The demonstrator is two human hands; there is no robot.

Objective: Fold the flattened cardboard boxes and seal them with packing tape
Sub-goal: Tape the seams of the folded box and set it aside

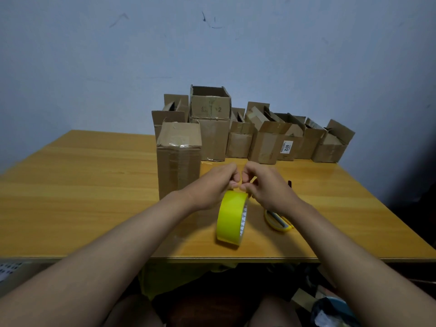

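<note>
Both forearms reach out over the near edge of the table [82,185], meeting at the top of the tape roll [232,218]. Roll stands on edge just below both hands. Left hand [212,185] has fingers curled, pinching at the roll's top rim. Right hand [266,185] likewise curled, fingertips touching the left's, apparently picking at the tape's free end; the end itself is hidden under the fingers.

Tall sealed box [179,159] stands just left of the left hand, top flaps taped. Further boxes [266,138] grouped beyond both hands, several with flaps open. Yellow utility knife [278,220] lies just beside the right wrist.

Judgement: step in hand is freeing the tape end. To do it well: steady the roll with the left hand, lift one corner with a nail, peel straight along the roll so the strip does not split or fold onto itself.
</note>
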